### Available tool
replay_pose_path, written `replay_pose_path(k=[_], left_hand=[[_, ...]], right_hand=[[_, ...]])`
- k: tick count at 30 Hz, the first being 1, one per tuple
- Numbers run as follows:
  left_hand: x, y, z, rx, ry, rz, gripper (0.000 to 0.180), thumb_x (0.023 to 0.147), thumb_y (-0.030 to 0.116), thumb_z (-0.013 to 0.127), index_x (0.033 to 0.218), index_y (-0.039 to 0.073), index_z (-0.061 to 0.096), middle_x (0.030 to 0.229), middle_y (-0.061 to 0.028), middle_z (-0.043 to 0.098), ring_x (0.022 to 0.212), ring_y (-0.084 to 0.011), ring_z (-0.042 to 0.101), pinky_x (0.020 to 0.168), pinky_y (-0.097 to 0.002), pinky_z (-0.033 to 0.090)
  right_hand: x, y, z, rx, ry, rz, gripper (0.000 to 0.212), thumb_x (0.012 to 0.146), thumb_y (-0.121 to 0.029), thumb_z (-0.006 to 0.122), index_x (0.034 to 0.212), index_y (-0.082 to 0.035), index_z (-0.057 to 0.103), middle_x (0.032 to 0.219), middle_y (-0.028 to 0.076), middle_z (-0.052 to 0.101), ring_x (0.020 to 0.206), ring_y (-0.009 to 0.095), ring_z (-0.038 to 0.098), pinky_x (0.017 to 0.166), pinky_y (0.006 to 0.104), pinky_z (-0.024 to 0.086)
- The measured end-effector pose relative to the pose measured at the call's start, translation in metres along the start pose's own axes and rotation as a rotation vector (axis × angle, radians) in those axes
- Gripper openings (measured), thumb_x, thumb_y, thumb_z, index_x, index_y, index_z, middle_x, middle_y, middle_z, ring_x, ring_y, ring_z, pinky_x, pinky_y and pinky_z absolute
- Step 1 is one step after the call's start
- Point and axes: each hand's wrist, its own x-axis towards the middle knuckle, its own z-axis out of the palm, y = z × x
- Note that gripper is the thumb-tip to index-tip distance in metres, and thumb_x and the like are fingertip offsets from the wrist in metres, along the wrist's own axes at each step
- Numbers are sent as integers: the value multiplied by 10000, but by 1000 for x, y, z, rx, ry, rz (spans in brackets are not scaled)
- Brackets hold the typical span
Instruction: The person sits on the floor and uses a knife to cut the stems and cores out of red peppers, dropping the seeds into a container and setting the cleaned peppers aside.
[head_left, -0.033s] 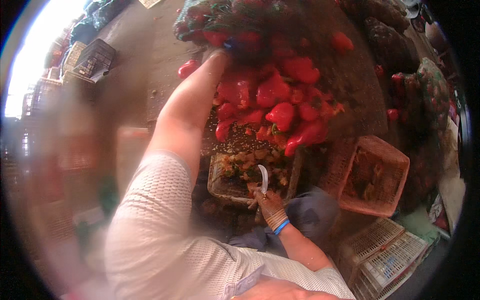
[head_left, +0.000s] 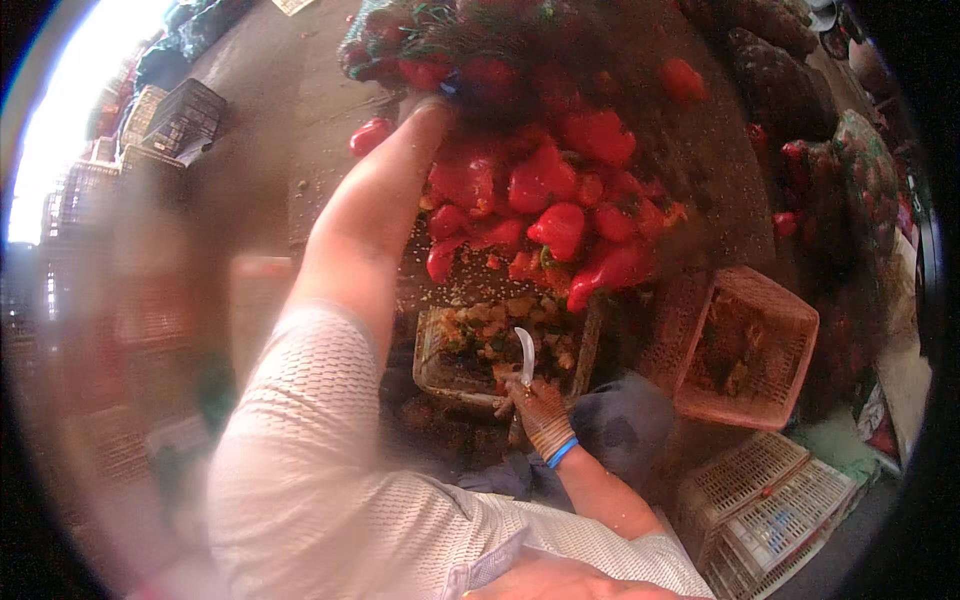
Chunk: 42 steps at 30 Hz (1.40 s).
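Observation:
My left arm stretches far forward to a green mesh bag [head_left: 400, 45] of red peppers. My left hand [head_left: 472, 98] is dark and blurred at the bag's near side, with a bit of blue at its wrist; its fingers cannot be made out. A pile of red bell peppers [head_left: 543, 178], some cut or broken, lies just nearer. My right hand [head_left: 541, 410], in a soiled glove with a blue cuff, is closed around a small curved knife [head_left: 526, 352], blade pointing up. Beyond that hand is a crate [head_left: 428, 372] holding pale orange and greenish pepper scraps.
An orange-pink plastic crate [head_left: 805, 350] stands tilted at the right, with pale slatted crates [head_left: 775, 510] below it. Full mesh sacks [head_left: 865, 165] line the far right. Dark and tan crates [head_left: 185, 120] stand at the far left. Pale seeds are scattered near the peppers.

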Motion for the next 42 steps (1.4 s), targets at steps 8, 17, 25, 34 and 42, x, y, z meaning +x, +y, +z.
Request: replay_pose_path(k=[8,17,25,34,42], left_hand=[[-90,-55,-32,-890,247,57,530,814,221,815,1277,65,611,1178,-125,682,1014,-234,678,869,-386,568],[-424,-36,71,-2171,-94,-43,561,917,409,747,1315,70,545,1136,-84,680,989,-198,664,810,-398,596],[-513,-2,121,-2209,-55,-99,549,900,391,769,1301,79,563,1205,-98,627,1014,-225,646,857,-381,581],[-558,3,104,-1663,339,344,614,857,271,831,1358,77,533,1280,-78,584,1147,-212,583,995,-364,506],[-556,8,55,-1692,611,99,434,903,123,733,1284,40,542,1176,-69,590,1038,-165,576,929,-332,498]], right_hand=[[-10,-13,13,37,25,113,349,996,-316,629,1135,-15,737,806,74,712,711,160,618,658,347,489],[-6,32,12,-409,133,-127,362,1013,-354,604,1161,-47,723,998,142,742,897,224,679,766,358,527],[-86,22,25,-266,46,-286,241,999,-197,625,1154,-22,685,950,171,705,800,303,679,683,385,525],[-127,18,69,-201,-54,-451,297,1005,-192,585,1263,-62,651,1117,201,714,1005,347,703,863,390,559],[-112,-15,102,-693,162,-681,286,970,-193,599,1221,-61,633,1008,245,705,880,430,691,762,480,562]])
